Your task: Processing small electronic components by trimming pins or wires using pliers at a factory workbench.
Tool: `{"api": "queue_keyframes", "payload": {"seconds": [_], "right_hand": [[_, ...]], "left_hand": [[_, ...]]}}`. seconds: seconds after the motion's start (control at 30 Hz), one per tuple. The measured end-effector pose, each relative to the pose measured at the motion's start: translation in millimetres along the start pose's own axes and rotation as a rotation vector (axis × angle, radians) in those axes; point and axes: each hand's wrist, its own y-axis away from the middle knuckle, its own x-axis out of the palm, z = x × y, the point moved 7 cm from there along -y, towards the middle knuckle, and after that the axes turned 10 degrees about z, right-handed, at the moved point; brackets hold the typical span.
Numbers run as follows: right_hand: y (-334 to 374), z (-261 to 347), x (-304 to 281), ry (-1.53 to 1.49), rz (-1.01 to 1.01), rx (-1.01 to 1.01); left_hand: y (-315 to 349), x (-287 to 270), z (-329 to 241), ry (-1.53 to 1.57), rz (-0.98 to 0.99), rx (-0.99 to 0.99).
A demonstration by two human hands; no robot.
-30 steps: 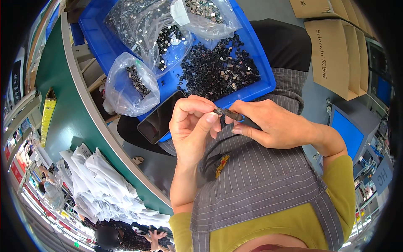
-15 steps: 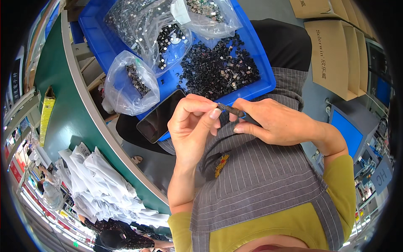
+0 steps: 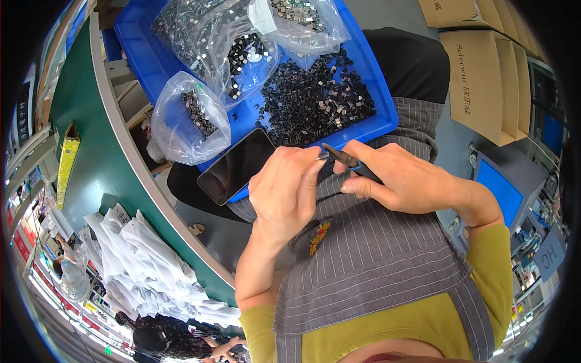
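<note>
My left hand (image 3: 283,189) is pinched shut on a small metallic piece (image 3: 323,156) at its thumb and fingertip, with the back of the hand turned up. In my right hand (image 3: 411,179) is a pair of pliers (image 3: 345,159) with dark jaws and black-and-blue handles. The jaws reach left, right beside the pinched piece; whether they touch it I cannot tell. Just beyond both hands, a heap of small black and silvery parts (image 3: 321,100) lies in a blue plastic bin (image 3: 387,109) over my lap.
Clear bags of small parts (image 3: 190,124) sit in the bin. A dark phone (image 3: 237,168) lies against its near left corner. On the left is a green table (image 3: 97,157) with white packets (image 3: 142,254). Cardboard boxes (image 3: 478,85) and a monitor (image 3: 499,187) stand right. Another person is at lower left.
My left hand has rolled over, so its back now faces up and its fingers are more tucked under. The pliers' jaws have shifted slightly right, with the right hand nearly in place.
</note>
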Motion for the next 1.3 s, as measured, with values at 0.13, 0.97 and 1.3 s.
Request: {"api": "queue_keyframes", "payload": {"seconds": [0.13,0.97,1.3], "right_hand": [[0,-1,-3,0.102,0.037,-0.014],[-2,-5,-4,0.067,0.201,0.045],[-1,-4,-7,0.017,0.003,0.01]], "left_hand": [[-1,4,15,0.464,0.155,-0.183],[3,20,30,0.739,0.304,-0.48],[-4,5,-4,-0.179,-0.011,0.081]]}}
